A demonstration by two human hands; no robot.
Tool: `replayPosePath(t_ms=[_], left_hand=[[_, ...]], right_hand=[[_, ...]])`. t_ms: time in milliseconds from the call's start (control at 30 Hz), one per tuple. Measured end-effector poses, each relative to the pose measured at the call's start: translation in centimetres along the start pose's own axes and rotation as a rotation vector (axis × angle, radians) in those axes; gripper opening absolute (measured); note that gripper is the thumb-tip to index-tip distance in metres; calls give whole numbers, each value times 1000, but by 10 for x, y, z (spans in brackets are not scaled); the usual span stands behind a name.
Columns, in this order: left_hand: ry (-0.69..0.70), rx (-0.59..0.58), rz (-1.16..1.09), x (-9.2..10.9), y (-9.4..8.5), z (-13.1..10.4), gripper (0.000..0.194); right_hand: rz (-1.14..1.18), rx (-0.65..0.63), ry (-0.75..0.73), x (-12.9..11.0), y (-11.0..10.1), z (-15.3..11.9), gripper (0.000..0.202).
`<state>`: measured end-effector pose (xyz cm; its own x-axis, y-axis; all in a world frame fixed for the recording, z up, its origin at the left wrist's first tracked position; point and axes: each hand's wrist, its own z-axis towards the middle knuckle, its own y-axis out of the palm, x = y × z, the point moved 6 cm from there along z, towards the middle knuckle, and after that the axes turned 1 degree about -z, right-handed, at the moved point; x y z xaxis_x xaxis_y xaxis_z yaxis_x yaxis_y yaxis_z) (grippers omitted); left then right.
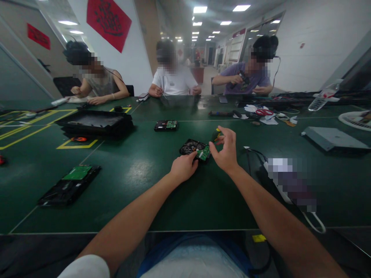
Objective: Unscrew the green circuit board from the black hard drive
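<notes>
A hard drive [189, 146] with a black and silver underside and a green circuit board [204, 153] lies on the green table in front of me. My left hand [184, 167] grips its near edge, with the fingers curled and one fingertip on the board. My right hand [227, 150] is at the drive's right side. Between its thumb and fingers is the yellow and dark handle of a screwdriver [216, 135]; the tool's tip cannot be made out.
Another hard drive [165, 125] lies beyond, and a black device with a green board [69, 185] at left. Black trays [95, 122] sit at back left. On the right are a phone on a cable [291, 183], a grey box [336, 138] and a bottle [324, 96]. Three people sit opposite.
</notes>
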<state>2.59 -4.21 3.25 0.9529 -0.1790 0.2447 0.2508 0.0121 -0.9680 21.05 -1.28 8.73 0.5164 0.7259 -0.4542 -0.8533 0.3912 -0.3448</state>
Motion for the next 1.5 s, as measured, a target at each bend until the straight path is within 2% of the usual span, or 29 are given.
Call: replayPosePath(t_ms=[933,1500], left_hand=[[-11,35,-45,-2,1,1,46],[-30,-11,-34,-3,2,2,50]], right_hand=[[21,8,14,1,0,-1,70],[8,4,22,3,0,-2,70]])
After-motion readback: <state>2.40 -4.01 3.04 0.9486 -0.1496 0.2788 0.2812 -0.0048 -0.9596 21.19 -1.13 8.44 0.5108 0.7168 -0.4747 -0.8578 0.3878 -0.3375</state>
